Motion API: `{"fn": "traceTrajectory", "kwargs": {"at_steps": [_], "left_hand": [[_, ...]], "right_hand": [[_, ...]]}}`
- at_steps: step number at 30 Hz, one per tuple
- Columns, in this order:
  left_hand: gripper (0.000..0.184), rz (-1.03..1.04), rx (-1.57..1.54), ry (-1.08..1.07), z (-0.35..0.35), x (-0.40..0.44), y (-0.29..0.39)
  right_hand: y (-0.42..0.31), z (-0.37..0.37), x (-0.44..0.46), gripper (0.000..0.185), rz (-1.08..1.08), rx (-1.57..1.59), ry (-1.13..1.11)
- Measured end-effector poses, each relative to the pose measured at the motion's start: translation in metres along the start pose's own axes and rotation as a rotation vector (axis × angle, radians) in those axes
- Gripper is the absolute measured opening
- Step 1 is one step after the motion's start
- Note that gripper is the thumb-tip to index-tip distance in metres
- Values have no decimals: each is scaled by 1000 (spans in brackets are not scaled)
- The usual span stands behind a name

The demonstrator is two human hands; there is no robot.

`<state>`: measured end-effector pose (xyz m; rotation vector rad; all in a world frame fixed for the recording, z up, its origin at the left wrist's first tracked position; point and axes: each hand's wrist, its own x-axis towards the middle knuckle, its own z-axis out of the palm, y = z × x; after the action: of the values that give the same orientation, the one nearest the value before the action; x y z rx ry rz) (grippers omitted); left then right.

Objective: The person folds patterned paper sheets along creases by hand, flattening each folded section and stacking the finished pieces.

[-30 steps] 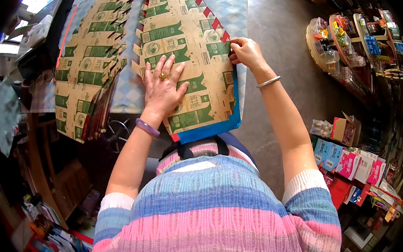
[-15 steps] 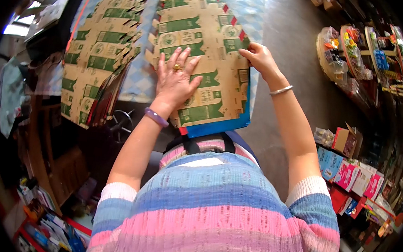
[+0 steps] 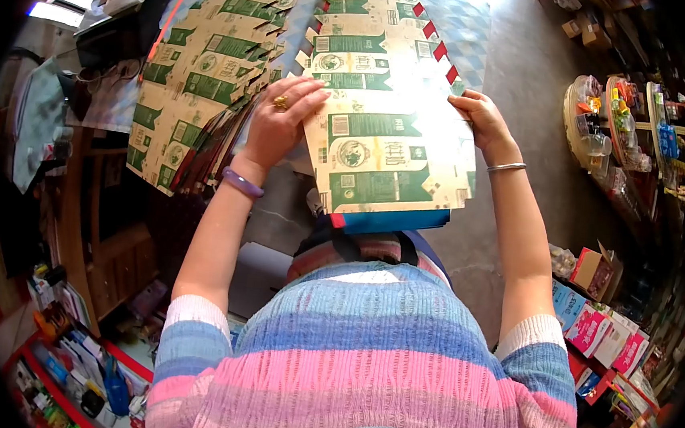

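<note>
A tan printed cardboard sheet [image 3: 379,156] with green bands lies over the near end of a stack, glare whitening its right half. My left hand [image 3: 284,117], with a gold ring and a purple bangle, has its fingers closed together over the sheet's left edge; the thumb is hidden. At the right edge, my right hand [image 3: 485,121] pinches the sheet between thumb and fingers, a silver bangle on the wrist. A blue sheet [image 3: 394,220] shows beneath the near edge. Farther up, red pointed tabs [image 3: 440,52] run along the stack's right side.
Another fanned stack of printed sheets [image 3: 201,66] lies to the left on a checked tablecloth [image 3: 461,30]. Round tiered racks of packaged goods [image 3: 595,125] stand at the right, with pink and white boxes [image 3: 603,331] lower down. A wooden cabinet [image 3: 117,269] is at the left.
My left hand has gone from lying spread on the sheet to its left edge. The right hand still pinches the right edge. The sheet now catches bright glare, and the whole view has shifted.
</note>
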<state>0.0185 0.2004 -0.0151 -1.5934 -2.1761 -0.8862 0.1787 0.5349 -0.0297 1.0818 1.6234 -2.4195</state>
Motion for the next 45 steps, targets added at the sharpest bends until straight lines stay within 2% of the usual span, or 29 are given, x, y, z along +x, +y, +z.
{"fn": "traceTrajectory", "kwargs": {"at_steps": [2,5,6,9,10,13,20,24,27,28,32,35,36,37,39,40,43,44,45], "left_hand": [[24,27,10,-38,7,0,1],[24,-64,-45,-61,18,-7,-2],[24,-56,-47,-36,20,-7,-1],[24,-76,-25,-44,23,-9,1],[24,-78,-34,-53,23,-10,1],[24,-78,-43,-67,25,-12,0],[22,-91,-35,-93,24,-8,2],[22,-91,-47,-112,25,-9,1],[23,-122,-58,-148,23,-7,-2],[27,-108,-53,-152,23,-7,-3],[25,-169,-92,-101,27,-7,-5],[25,-263,-200,-71,30,-3,-10],[26,-293,-217,-83,29,1,-10],[36,-389,-248,-159,30,1,-11],[43,-455,-58,-137,34,2,-10],[44,-474,-117,-107,33,7,-8],[43,-490,-88,-52,38,13,-13],[47,-611,-90,-143,37,15,-13],[50,-643,-78,-185,36,19,-14]], "right_hand": [[-1,3,-5,15,-8,-68,16],[11,-10,-3,17,-201,-187,73],[14,-5,-9,22,-297,-317,213],[18,-2,-24,32,-1110,-1181,375],[18,0,-31,39,-1120,-1303,298],[17,-1,-35,40,-1166,-1438,77],[22,0,-30,39,-1189,-1485,40],[28,-3,-16,30,-1198,-1400,78],[22,-2,-15,28,-1119,-1303,31],[20,0,-14,23,-1117,-1258,41],[17,0,-11,19,-1044,-1224,50],[17,-4,-4,21,-1062,-1215,4],[17,-2,-1,18,-1076,-1242,56],[14,1,-4,18,-1022,-1170,70],[16,6,-3,26,-901,-1180,227],[14,8,-1,38,-717,-1104,248],[3,21,-1,43,-547,-1177,305],[8,17,7,49,-552,-1184,313],[8,17,10,50,-527,-1193,329]]}}
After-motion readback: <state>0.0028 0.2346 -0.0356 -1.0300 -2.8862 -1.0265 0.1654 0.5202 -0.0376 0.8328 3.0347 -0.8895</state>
